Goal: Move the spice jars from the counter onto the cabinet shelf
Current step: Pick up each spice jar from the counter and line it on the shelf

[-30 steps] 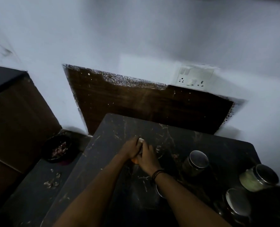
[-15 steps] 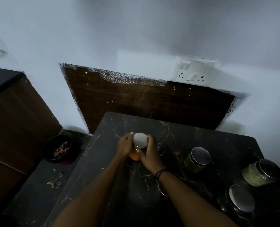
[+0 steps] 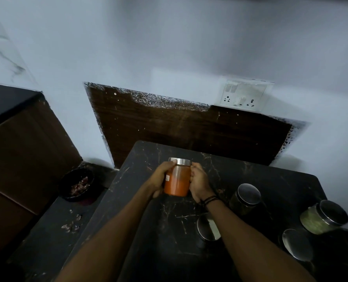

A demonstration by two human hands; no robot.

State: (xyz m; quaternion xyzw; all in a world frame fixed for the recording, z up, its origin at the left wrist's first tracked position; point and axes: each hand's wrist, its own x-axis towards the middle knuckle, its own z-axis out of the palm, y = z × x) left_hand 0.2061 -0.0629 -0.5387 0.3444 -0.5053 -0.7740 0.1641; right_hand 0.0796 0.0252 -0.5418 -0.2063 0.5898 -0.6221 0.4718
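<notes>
An orange spice jar (image 3: 177, 181) with a metal lid is held up above the black marble counter (image 3: 281, 186). My left hand (image 3: 160, 179) grips its left side and my right hand (image 3: 199, 183) grips its right side. Several other metal-lidded jars stand on the counter to the right: a dark jar (image 3: 245, 198), a green-filled jar (image 3: 323, 216), one at the lower right (image 3: 297, 245), and one (image 3: 206, 228) partly hidden under my right forearm. No cabinet shelf shows in this view.
A dark bowl (image 3: 77, 185) with reddish scraps sits on the lower dark ledge at left, with loose scraps (image 3: 71, 226) nearby. A brown wooden cabinet (image 3: 22, 151) stands at far left. A white socket plate (image 3: 243, 94) is on the wall above a brown backsplash panel (image 3: 189, 131).
Both hands have lifted the orange jar off the counter and tilted it so its side faces me; earlier only its lid showed between my hands.
</notes>
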